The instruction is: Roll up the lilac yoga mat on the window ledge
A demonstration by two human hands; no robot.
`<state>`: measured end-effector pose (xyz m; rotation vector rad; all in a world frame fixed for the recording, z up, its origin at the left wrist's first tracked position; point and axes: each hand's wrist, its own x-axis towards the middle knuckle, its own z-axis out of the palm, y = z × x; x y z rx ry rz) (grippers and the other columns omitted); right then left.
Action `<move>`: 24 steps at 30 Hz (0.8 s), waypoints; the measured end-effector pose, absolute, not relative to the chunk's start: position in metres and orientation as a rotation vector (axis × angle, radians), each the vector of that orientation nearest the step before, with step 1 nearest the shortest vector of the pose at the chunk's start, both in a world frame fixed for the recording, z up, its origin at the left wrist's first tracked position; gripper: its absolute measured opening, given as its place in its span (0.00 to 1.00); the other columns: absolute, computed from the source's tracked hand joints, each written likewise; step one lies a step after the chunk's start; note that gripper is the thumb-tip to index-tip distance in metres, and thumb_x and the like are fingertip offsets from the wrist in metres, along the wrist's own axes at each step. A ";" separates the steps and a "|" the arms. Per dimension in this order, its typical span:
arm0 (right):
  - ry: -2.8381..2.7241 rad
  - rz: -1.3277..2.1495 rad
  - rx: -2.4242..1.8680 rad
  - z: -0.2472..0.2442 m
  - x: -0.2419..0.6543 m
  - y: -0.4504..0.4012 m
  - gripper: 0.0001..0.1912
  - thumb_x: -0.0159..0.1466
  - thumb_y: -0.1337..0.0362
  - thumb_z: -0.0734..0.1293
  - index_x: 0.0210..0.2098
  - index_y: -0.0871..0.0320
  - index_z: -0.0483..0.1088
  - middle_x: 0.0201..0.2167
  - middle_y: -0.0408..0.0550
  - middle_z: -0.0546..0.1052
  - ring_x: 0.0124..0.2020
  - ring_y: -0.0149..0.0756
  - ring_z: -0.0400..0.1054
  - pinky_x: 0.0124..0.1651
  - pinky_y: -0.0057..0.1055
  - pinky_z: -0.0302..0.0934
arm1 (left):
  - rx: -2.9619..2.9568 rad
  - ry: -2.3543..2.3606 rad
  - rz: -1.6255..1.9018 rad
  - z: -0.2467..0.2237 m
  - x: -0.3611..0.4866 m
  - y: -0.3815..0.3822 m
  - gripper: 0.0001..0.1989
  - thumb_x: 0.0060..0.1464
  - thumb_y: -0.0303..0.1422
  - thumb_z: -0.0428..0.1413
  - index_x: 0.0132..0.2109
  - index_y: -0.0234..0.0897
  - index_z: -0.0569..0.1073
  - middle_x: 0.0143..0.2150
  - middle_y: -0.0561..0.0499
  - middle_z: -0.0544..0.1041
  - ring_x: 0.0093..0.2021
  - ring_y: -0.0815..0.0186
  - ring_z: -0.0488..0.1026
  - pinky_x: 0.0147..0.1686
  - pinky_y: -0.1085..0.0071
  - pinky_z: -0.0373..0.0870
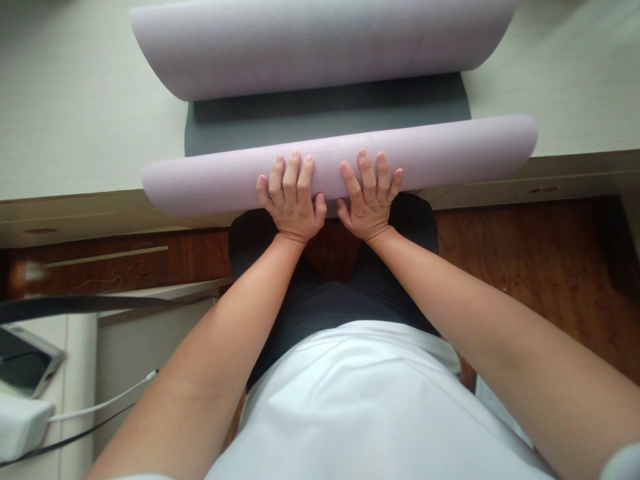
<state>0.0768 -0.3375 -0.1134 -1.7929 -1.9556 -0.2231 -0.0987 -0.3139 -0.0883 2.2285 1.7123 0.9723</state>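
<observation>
A mat, lilac on one face and dark grey on the other, lies on a pale tabletop with both ends curled over. Its near lilac roll (450, 150) runs along the table's front edge, slightly tilted in view. My left hand (293, 197) rests on this roll left of its middle, palm down with fingers spread. Beside it, my right hand (370, 193) lies on the same roll, its fingers also apart. The thumbs point toward each other with a small gap between. Beyond, the grey face (325, 110) shows as a strip before the far lilac curl (320, 47), which the frame's top cuts off.
The pale tabletop (65, 120) extends to both sides of the mat. At lower left are a white adapter (23, 427) with a white cable (107, 403), a dark-screened device (27, 360) and a black strap (100, 305). Below is brown wooden floor (540, 267).
</observation>
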 end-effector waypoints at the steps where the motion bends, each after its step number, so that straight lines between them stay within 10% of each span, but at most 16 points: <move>1: -1.960 -0.222 -1.800 -0.111 0.076 -0.338 0.35 0.71 0.49 0.54 0.71 0.56 0.65 0.73 0.59 0.61 0.79 0.53 0.42 0.76 0.65 0.29 | 2.242 1.709 0.977 -0.088 -0.099 -0.313 0.37 0.66 0.55 0.45 0.72 0.38 0.68 0.76 0.41 0.61 0.80 0.50 0.44 0.77 0.50 0.26; 24: -1.963 -0.232 -1.816 -0.115 0.078 -0.341 0.34 0.71 0.49 0.54 0.71 0.55 0.65 0.74 0.57 0.60 0.80 0.53 0.40 0.76 0.65 0.27 | 2.171 1.685 0.933 -0.085 -0.102 -0.318 0.37 0.67 0.57 0.45 0.73 0.44 0.67 0.77 0.48 0.58 0.81 0.54 0.39 0.79 0.53 0.26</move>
